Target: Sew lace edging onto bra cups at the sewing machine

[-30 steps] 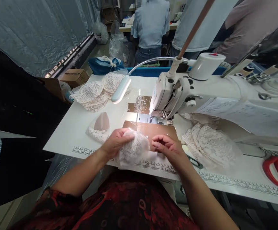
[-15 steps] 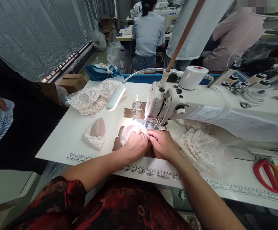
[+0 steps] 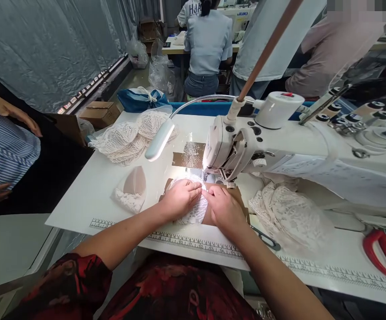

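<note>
Left hand [image 3: 179,198]: fingers spread, pressing the lace cup [image 3: 193,212] flat, frame centre.
Right hand [image 3: 224,209]: fingers together, pressing the cup's edge below the presser foot [image 3: 212,177].
Care: keep fingertips beside the needle path.

White worktable [image 3: 89,186], centre frame, ruler strip along its near edge. Grey plastic sheeting [image 3: 46,44], upper left, over a window strip. Cardboard box [image 3: 99,113] and clear bags [image 3: 161,73] on the floor, upper centre. Gooseneck lamp [image 3: 157,140], lit. 2nd table [image 3: 174,44], top centre.
</note>
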A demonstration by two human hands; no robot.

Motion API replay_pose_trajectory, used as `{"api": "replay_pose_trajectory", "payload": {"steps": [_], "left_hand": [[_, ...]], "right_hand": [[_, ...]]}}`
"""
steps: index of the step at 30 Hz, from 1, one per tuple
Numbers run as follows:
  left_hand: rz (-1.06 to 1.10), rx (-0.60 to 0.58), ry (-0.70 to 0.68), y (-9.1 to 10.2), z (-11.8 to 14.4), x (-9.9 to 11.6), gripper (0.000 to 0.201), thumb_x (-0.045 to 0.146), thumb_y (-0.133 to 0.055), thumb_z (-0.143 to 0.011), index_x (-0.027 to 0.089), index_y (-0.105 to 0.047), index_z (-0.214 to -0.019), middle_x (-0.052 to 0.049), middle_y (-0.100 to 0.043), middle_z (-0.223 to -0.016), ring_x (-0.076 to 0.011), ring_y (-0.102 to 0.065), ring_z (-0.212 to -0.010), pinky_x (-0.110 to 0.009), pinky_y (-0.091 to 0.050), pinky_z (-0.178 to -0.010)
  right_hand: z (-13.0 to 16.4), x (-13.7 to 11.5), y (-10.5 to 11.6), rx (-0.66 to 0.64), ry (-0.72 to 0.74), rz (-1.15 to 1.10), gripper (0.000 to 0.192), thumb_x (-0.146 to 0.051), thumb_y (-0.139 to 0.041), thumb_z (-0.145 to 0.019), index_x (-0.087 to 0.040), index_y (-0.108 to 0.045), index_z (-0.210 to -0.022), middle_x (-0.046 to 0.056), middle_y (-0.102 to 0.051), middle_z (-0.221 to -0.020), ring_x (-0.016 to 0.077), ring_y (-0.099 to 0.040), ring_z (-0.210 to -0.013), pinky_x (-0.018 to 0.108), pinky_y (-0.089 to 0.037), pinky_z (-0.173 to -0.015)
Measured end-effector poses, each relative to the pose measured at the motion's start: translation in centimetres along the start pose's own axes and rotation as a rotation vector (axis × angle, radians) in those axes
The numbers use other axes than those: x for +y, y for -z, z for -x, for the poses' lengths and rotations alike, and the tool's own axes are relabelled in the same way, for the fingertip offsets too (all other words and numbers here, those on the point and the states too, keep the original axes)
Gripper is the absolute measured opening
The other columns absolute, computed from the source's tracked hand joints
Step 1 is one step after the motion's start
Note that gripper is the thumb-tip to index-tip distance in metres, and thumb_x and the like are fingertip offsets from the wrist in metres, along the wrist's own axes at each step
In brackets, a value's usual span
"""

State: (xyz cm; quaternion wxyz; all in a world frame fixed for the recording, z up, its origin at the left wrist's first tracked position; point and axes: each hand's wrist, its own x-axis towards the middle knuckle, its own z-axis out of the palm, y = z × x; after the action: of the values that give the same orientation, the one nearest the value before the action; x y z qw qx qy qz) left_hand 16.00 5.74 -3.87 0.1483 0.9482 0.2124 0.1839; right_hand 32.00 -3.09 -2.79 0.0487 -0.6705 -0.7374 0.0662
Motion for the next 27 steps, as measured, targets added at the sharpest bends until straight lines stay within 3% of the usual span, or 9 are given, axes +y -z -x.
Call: {"api": "replay_pose_trajectory", "payload": {"steps": [11, 20, 27], "left_hand": [[-0.033, 0.038, -0.100, -1.0, -1.8, -3.1, 0.033, 0.027, -0.043, -0.097, 0.013, -0.068, -0.113, -0.013, -0.067, -0.119, -0.0197, -0.059, -0.085, -0.036, -0.047, -0.077], [0.035, 0.033, -0.127, -1.0, -2.7, -4.0, 0.036, 0.030, -0.040, -0.097, 0.013, -0.067, -0.114, -0.018, -0.067, -0.117, -0.0210, -0.060, -0.085, -0.040, -0.049, -0.076], [0.031, 0.006, -0.191, -0.8, -3.2, -5.0, 0.034, 0.027, -0.046, -0.093, 0.013, -0.067, -0.115, -0.015, -0.069, -0.113, -0.0219, -0.061, -0.090, -0.038, -0.049, -0.080]], "right_hand": [[-1.0, 0.8, -0.5, 0.056, -0.036, -0.018, 0.043, -0.008, -0.037, -0.089, -0.018, -0.065, -0.119, 0.010, -0.061, -0.094, 0.0189, -0.050, -0.074, 0.030, -0.034, -0.063], [-1.2, 0.3, -0.5, 0.028, -0.101, 0.007, 0.047, -0.006, -0.037, -0.088, -0.019, -0.061, -0.126, 0.011, -0.062, -0.099, 0.0196, -0.052, -0.075, 0.030, -0.035, -0.061], [-1.1, 0.2, -0.7, 0.073, -0.037, 0.056, 0.046, -0.004, -0.038, -0.086, -0.018, -0.063, -0.123, 0.010, -0.064, -0.095, 0.0210, -0.054, -0.079, 0.030, -0.040, -0.066]]}}
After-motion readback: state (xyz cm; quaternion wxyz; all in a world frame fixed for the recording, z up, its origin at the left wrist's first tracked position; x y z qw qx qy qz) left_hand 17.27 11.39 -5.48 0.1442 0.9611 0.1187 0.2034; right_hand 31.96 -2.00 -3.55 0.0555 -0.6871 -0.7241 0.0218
